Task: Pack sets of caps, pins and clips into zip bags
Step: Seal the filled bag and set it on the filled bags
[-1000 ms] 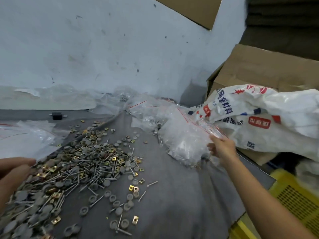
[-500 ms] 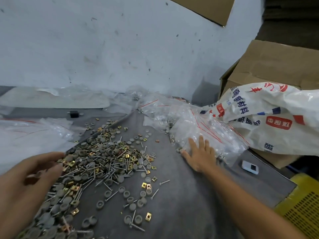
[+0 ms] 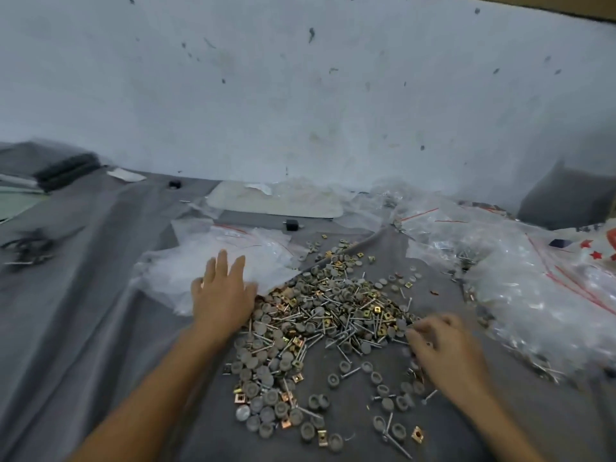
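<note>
A heap of grey round caps, thin metal pins and gold square clips point(image 3: 316, 328) lies spread on the grey cloth point(image 3: 100, 328) in the middle. A flat stack of empty clear zip bags point(image 3: 233, 248) with red seal lines lies at the heap's far left edge. My left hand point(image 3: 221, 295) rests on that stack with its fingers straight. My right hand point(image 3: 443, 348) is blurred at the heap's right edge, with its fingers curled over the parts. Whether it holds a part cannot be made out.
A mound of filled clear bags point(image 3: 533, 295) runs along the right side, with a printed white sack point(image 3: 600, 241) behind it. The white wall point(image 3: 300, 95) closes the back. A small black block point(image 3: 291, 225) and dark tangled items point(image 3: 30, 248) lie farther off.
The view has swung left. My right hand left the filled bags and came to the heap's right edge. My left hand moved forward onto the empty zip bags.
</note>
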